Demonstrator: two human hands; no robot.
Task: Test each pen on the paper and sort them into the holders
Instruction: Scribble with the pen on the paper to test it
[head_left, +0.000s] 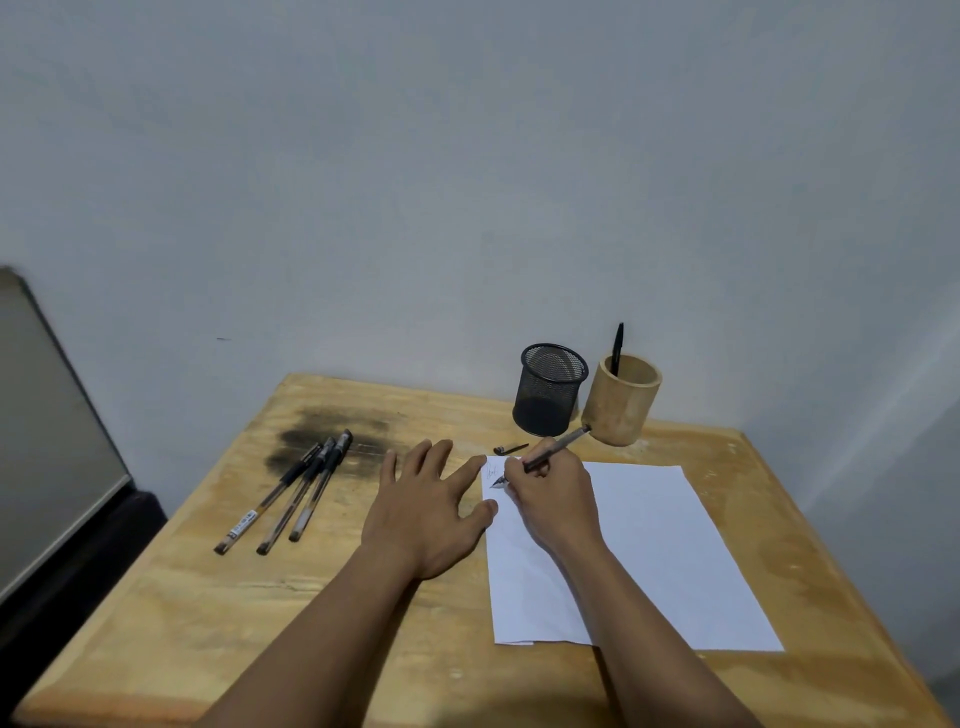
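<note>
My right hand (553, 499) grips an uncapped pen (558, 448), its tip on the top left corner of the white paper (654, 551), beside a small scribble. My left hand (428, 512) lies flat with spread fingers on the table, forefinger and thumb touching the paper's left edge. Three capped black pens (291, 493) lie side by side on the left of the table. A black pen cap (511, 449) lies just beyond the paper. At the back stand a black mesh holder (550, 389), nothing visible in it, and a wooden holder (623, 400) with one black pen (617, 348) upright in it.
The wooden table (260, 623) has a dark smudge (332, 436) behind the three pens. A grey wall rises right behind the holders. A dark piece of furniture with a pale panel (47, 441) stands off the table's left edge.
</note>
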